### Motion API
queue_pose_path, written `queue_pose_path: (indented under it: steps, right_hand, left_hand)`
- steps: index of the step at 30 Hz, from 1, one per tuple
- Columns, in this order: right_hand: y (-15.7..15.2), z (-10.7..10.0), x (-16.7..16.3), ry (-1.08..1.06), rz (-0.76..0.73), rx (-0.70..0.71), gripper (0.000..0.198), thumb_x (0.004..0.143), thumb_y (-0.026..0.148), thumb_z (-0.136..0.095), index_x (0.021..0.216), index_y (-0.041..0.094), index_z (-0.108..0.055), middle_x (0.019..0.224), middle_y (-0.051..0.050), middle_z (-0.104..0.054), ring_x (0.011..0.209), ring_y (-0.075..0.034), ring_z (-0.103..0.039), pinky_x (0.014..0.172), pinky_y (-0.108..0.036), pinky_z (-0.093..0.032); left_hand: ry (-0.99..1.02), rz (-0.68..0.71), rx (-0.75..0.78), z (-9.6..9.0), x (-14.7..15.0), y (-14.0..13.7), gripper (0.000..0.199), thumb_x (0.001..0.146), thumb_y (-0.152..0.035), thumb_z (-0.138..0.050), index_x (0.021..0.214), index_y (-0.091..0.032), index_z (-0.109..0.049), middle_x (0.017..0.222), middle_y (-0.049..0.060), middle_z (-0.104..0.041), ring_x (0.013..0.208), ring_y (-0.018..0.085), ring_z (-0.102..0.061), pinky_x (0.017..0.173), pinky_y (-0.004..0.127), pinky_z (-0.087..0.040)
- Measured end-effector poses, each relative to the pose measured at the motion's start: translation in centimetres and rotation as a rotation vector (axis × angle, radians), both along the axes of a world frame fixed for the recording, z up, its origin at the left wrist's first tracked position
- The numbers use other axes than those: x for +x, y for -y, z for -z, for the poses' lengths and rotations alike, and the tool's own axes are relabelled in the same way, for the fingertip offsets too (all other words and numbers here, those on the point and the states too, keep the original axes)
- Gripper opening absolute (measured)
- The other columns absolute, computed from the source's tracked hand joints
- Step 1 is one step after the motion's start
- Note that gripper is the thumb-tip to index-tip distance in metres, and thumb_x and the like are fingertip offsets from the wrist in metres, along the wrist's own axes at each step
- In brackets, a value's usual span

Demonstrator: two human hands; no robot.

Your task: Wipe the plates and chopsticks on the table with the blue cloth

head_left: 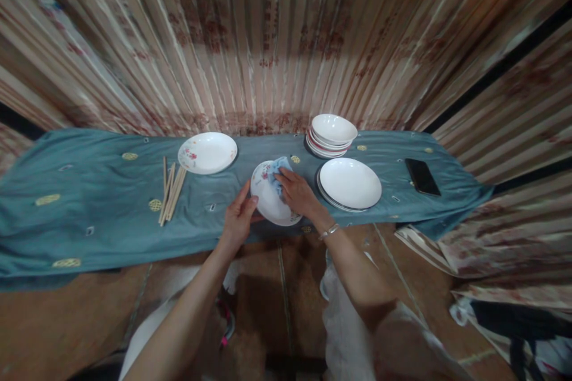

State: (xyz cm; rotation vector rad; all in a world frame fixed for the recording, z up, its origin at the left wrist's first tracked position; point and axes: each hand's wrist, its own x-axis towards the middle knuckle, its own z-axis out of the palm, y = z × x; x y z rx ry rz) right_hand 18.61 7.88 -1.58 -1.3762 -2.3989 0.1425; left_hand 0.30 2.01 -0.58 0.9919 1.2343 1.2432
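In the middle of the head view, a white plate with a floral rim (271,205) is held tilted over the near part of the table. My left hand (239,214) grips its left edge, thumb on top and fingers beneath. A light blue cloth (280,164) lies against the plate's upper surface, bunched under the fingers of my right hand (297,191), which presses it there. A bracelet circles my right wrist. Part of the cloth and the plate's right side are covered by that hand.
Another flowered plate (210,152) sits back left, beside several wooden chopsticks (172,193). Right of me are stacked white plates (351,183), with stacked bowls (333,131) behind them. A black phone (422,177) lies farther right on the teal tablecloth (111,202). Pleated curtains (250,41) hang behind.
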Motion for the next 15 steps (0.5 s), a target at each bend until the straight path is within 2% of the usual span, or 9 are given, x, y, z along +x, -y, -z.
queue_pose_path:
  steps: [6, 15]
  right_hand:
    - [1.1, 0.0, 1.4, 0.169, 0.066, -0.059, 0.043, 0.089, 0.012, -0.042, 0.131, 0.009, -0.052, 0.142, -0.017, -0.046, 0.129, -0.027, -0.044, 0.107, -0.043, -0.037]
    - [3.6, -0.8, 2.9, 0.121, 0.029, -0.152, 0.037, 0.085, 0.006, -0.045, 0.117, 0.006, -0.064, 0.128, -0.018, -0.060, 0.122, -0.024, -0.052, 0.109, -0.040, -0.036]
  left_hand:
    - [0.018, -0.014, 0.006, -0.2, 0.1, 0.0, 0.067, 0.073, -0.042, -0.069, 0.135, -0.019, -0.054, 0.096, 0.007, -0.071, 0.085, 0.024, -0.065, 0.058, 0.032, -0.059]
    - [0.050, -0.031, -0.015, -0.2, 0.2, -0.1, 0.067, 0.072, -0.040, -0.071, 0.134, -0.018, -0.054, 0.092, 0.007, -0.069, 0.084, 0.024, -0.064, 0.058, 0.035, -0.060]
